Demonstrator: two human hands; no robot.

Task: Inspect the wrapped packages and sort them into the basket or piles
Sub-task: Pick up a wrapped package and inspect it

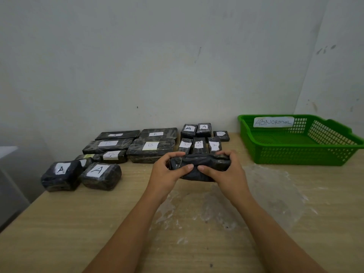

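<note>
You have the black wrapped package (199, 167) up off the worktop (78, 223), gripped at both ends: your left hand (169, 170) curls round its left end with the thumb across the near face, and your right hand (220, 170) does the same on the right, thumbs nearly meeting in the middle. Held that way, level and close in front of you, it turns freely, which suits checking the wrap on every side. No label shows on the face turned toward you, so I cannot tell which letter it carries.

The sorted stock lies along the wall. The big flat packages (150, 149) marked A and B sit in the middle, the small packages (199, 135) stand in two rows just behind your hands, and two rounded ones marked A (98, 175) rest at the left, close to the worktop's left edge. The grouping looks to run by size rather than letter alone.

The green basket (295, 154), tagged ABNORMOL, sits at the right against the wall and looks empty. Its near rim stands well above the surface, so a reject must be lifted over, not slid.

Your freest room is the bare stretch between your right hand and the basket, and everything nearer to you. A crumpled sheet of clear film (266, 190) lies there; it could drag along if you brush it.
</note>
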